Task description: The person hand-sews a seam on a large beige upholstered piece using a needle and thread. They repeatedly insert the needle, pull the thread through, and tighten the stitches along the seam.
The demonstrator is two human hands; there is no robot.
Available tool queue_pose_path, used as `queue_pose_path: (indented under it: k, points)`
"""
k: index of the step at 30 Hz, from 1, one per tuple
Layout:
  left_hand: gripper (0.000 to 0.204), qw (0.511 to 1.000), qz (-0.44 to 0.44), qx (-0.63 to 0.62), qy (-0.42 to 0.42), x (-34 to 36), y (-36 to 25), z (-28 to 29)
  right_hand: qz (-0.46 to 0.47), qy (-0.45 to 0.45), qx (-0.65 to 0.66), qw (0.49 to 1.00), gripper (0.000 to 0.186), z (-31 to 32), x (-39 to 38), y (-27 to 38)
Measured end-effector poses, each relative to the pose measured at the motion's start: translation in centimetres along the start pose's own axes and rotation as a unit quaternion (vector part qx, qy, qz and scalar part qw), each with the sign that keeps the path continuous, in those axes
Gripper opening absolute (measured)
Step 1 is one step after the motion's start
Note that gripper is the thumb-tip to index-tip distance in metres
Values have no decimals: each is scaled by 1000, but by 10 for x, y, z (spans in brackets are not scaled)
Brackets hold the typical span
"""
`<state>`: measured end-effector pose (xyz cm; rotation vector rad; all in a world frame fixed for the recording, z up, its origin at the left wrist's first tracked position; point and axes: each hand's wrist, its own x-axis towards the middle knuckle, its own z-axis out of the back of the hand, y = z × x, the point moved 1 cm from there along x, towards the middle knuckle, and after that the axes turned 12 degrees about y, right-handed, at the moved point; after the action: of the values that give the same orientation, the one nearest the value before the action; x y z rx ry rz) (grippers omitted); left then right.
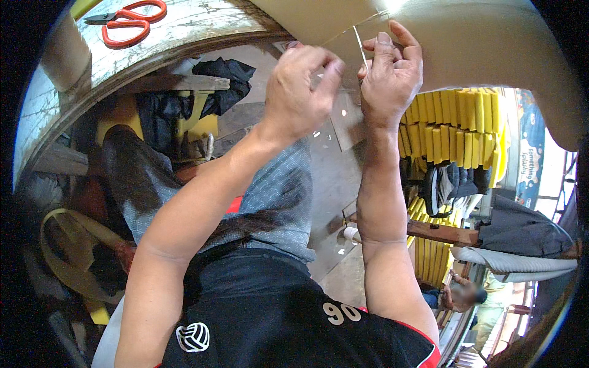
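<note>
My right hand (392, 83) is raised at the top, its fingers curled around the lower end of a thin white cord (361, 46). To its left is my left hand (300, 92), somewhat blurred, with fingers curled in and thumb apart; what they hold, if anything, cannot be made out. A thin tan line, perhaps more cord, slants from near my left fingertips up to a bright spot above my right hand. Behind both hands spreads a large smooth beige surface (466, 49); the kind of thing it belongs to does not show.
Red-handled scissors (132, 24) lie on a worn, curved-edged tabletop (215, 21) at upper left. Black material (230, 76) hangs beneath it. Stacked yellow pieces (451, 122) fill the right side, near a wooden beam (442, 233). Farther off at lower right is another person (457, 294).
</note>
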<state>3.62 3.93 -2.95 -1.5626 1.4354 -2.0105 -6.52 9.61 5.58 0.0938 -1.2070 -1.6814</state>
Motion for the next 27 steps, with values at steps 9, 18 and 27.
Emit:
queue_pose_path:
  k: [9,18,27]
  points:
    - [20,985,-37,164,24,51,28,-8,58,-28,-82,995,19,15,5,-8]
    - [15,902,-114,398,121,39,38,2,-33,11,60,998,25,17,-10,-8]
    - [27,824,86,475,297,-109,62,122,-98,128,469,868,34,45,-76,2]
